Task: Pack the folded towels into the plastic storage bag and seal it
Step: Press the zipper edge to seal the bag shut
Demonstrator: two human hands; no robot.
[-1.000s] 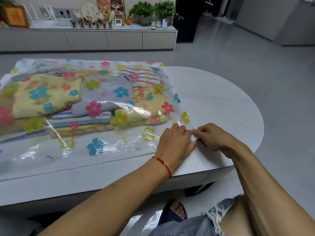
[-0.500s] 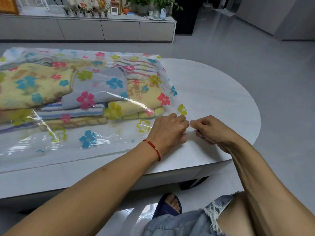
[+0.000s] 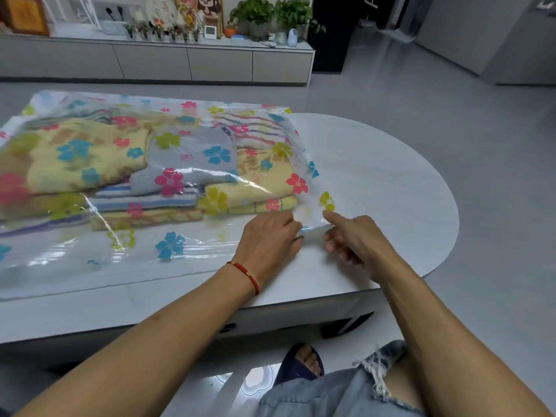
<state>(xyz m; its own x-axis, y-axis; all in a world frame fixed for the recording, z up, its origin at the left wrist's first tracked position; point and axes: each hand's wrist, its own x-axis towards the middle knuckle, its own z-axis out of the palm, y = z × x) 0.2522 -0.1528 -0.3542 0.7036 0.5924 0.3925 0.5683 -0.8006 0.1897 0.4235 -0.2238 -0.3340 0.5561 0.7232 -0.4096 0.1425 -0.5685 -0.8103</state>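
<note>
While both forearms reach in from the bottom of the frame, the two hands meet at the near right corner of the plastic storage bag [image 3: 168, 248], just right of the frame's centre. The left hand [image 3: 267, 242], with a red string bracelet [image 3: 245, 273] on its wrist, lies knuckles up on the clear plastic, its fingers curled down onto the bag's corner edge; whether it pinches the film or only presses it I cannot tell. The right hand [image 3: 356, 240] sits just beside it, index finger extended toward the upper left and touching the lifted bit of plastic, the other fingers loosely curled under; the corner of the bag stands slightly raised between the two hands.

The bag itself, transparent with printed pink, blue and yellow-green flowers, spreads flat across the left and centre of the white oval table [image 3: 391, 182], stretching away from the hands toward the left edge of the frame. Inside it the folded towels [image 3: 126, 170] lie stacked side by side, yellow patterned ones, a grey one and striped ones, all up and to the left of the hands, with a strip of towel-free plastic between them and the bag's near edge.

At the bottom, a knee in frayed denim shorts [image 3: 337, 392] and a foot in a dark slipper [image 3: 301, 362] show below the table edge. A low grey cabinet [image 3: 186, 63] with potted plants [image 3: 270, 13] runs along the top of the frame
</note>
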